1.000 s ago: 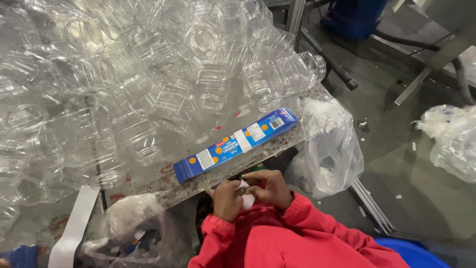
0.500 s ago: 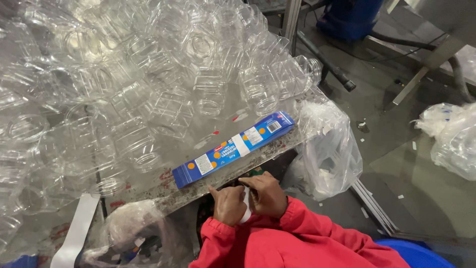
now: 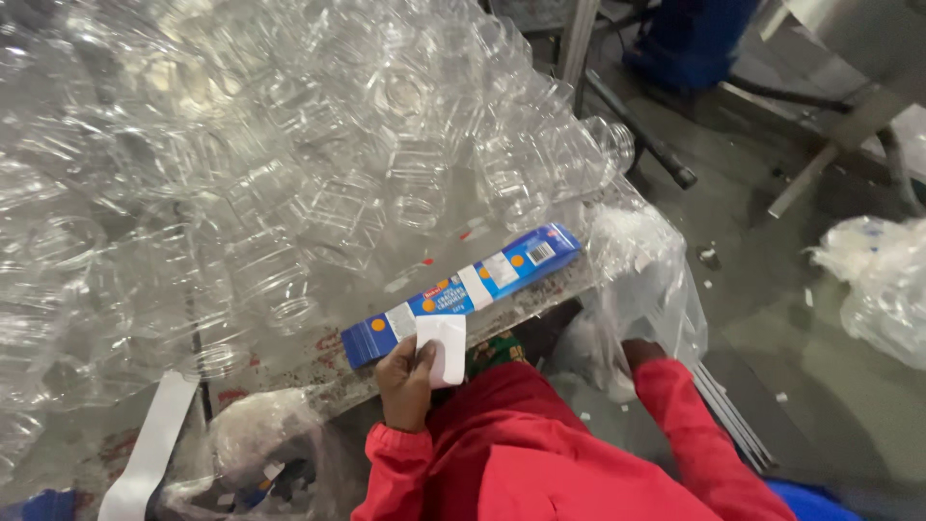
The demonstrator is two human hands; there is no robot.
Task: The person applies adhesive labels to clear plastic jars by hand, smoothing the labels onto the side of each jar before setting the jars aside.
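We pinch a white label (image 3: pixel 442 349) in our left hand (image 3: pixel 405 384), lifted off the long blue box (image 3: pixel 461 292) at the table edge (image 3: pixel 318 371). Our right hand (image 3: pixel 640 353) reaches into the clear plastic bag (image 3: pixel 639 280); its grip is hidden, so we cannot tell.

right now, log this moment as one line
left hand: holds white label | right hand: in clear plastic bag | blue carton flat at table edge | clear jars piled
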